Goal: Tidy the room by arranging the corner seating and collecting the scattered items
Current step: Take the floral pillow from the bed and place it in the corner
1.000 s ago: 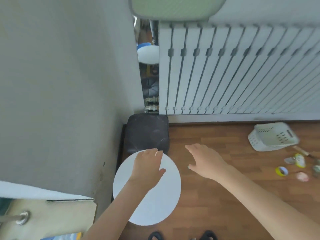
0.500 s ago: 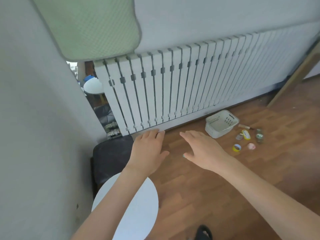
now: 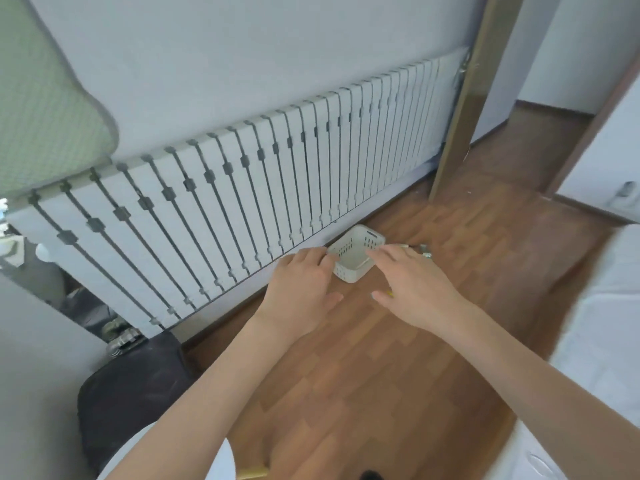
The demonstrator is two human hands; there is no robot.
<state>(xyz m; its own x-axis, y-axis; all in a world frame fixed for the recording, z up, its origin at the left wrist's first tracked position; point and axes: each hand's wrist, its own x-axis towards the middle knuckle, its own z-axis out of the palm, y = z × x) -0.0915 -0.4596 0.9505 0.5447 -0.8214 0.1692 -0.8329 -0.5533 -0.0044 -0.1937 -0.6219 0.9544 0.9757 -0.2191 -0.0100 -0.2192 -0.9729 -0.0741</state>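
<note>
1. Okay, I see both hands out in front over the wood floor (image 3: 346, 393), palms down, bare forearms reaching in from the bottom edge.
2. Left hand (image 3: 299, 292) is spread flat, fingers loosely apart, holding nothing; its fingertips line up with the near left corner of the basket (image 3: 356, 252), contact I cannot tell.
3. Right hand (image 3: 412, 289) is also spread and empty, thumb out to the left, fingertips over the basket's right rim; touching or just above, I cannot tell.
4. Basket is white plastic with slotted sides, upright on the floor, just beside the base of the white slatted panel (image 3: 242, 202) that runs along the wall.
5. Small scattered items (image 3: 424, 250) lie on the floor just right of the basket, mostly hidden behind my right hand; too blurred to name.
6. Black seat cushion (image 3: 128, 393) sits in the corner at lower left, below the left end of the slatted panel.
7. White round stool top (image 3: 221, 459) shows at the bottom edge, partly under the left forearm, next to the black cushion.
8. Green padded board (image 3: 45, 109) leans at upper left above the slats.
9. Wooden door edge (image 3: 464, 109) stands open at right, with a white bed corner (image 3: 602, 323) at the far right.
</note>
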